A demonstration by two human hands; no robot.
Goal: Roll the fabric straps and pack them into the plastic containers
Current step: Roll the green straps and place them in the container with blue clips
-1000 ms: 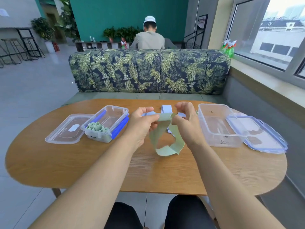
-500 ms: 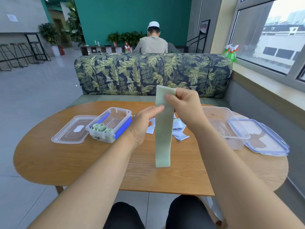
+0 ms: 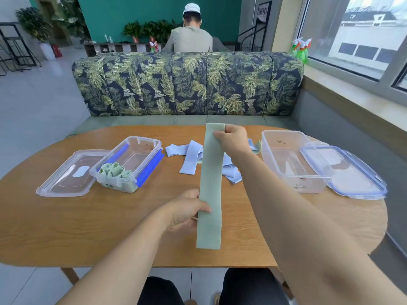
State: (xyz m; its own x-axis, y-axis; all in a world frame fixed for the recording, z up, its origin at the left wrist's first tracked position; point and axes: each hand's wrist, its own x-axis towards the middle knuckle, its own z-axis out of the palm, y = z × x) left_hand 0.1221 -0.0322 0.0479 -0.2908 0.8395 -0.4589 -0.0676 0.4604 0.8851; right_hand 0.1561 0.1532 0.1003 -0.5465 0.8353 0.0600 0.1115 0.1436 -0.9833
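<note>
Over the desk (image 3: 66, 227) a green strap (image 3: 210, 172) is held stretched out lengthwise, and a crooked roll is the main risk: if the free lower end is turned while the strap is skewed, the coil would likely telescope and fit badly beside the rolls (image 3: 114, 171) already packed in the left box (image 3: 145, 143). The top pinch could also be lost, dropping the strap onto the blue straps (image 3: 189, 155). The right grip (image 3: 233, 142) is raised at the far end, pinched on the strap's top. The left grip (image 3: 187, 211) is set lower and nearer, with the strap's left edge pinched under its thumb.
</note>
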